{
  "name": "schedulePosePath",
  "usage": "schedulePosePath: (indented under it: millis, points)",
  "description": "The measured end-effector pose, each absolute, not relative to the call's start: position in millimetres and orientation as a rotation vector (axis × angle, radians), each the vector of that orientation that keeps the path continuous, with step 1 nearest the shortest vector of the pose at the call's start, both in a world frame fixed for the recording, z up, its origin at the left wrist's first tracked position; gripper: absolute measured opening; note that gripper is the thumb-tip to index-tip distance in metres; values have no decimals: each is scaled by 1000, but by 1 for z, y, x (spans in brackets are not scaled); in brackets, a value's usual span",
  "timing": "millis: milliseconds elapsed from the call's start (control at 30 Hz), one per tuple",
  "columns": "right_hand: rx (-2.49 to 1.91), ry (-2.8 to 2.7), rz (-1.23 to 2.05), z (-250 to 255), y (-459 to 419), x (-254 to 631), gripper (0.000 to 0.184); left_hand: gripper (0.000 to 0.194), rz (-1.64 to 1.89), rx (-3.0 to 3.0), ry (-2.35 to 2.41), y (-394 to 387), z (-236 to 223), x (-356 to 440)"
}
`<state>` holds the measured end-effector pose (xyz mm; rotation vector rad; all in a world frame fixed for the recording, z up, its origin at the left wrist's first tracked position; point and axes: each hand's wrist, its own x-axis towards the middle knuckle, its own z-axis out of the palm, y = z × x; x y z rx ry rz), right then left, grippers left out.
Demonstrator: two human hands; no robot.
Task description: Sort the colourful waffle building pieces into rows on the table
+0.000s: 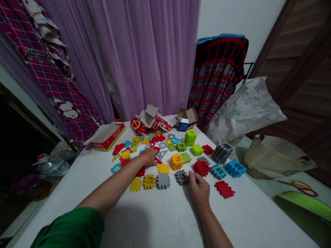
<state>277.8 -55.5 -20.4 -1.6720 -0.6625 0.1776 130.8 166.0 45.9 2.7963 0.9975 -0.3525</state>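
Many coloured plastic interlocking tiles with toothed edges lie on a white table. My left hand (148, 156) reaches over the middle of the spread, fingers extended among red and grey tiles; nothing shows in its grasp. My right hand (199, 187) is closed, with thumb and forefinger at the edge of a dark grey window tile (181, 177). Left of that tile are a plain grey tile (163, 181), a yellow window tile (149, 181) and a plain yellow tile (136, 185). A yellow stack (177, 161) and a red stack (201, 167) stand beyond my right hand.
Opened red boxes (139, 125), a blue box (183, 124) and a red-green box lid (110, 137) line the back. Dark grey (222, 152), blue (235, 168) and lime (190, 137) stacks stand rightward. Scissors (300, 187) lie beyond the table's right edge.
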Motion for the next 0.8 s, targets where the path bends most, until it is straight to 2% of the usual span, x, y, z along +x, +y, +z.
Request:
schedulePosePath:
  millis: [167, 533, 800]
  points:
    - [-1645, -654, 192, -21, -55, 278, 52, 58, -388, 2862, 874, 163, 52, 138]
    - [-1652, -718, 230, -26, -57, 284, 55, 33, -482, 2882, 907, 166, 50, 164]
    - [-1682, -738, 270, -27, -57, 289, 53, 32, -479, 2903, 879, 160, 52, 168]
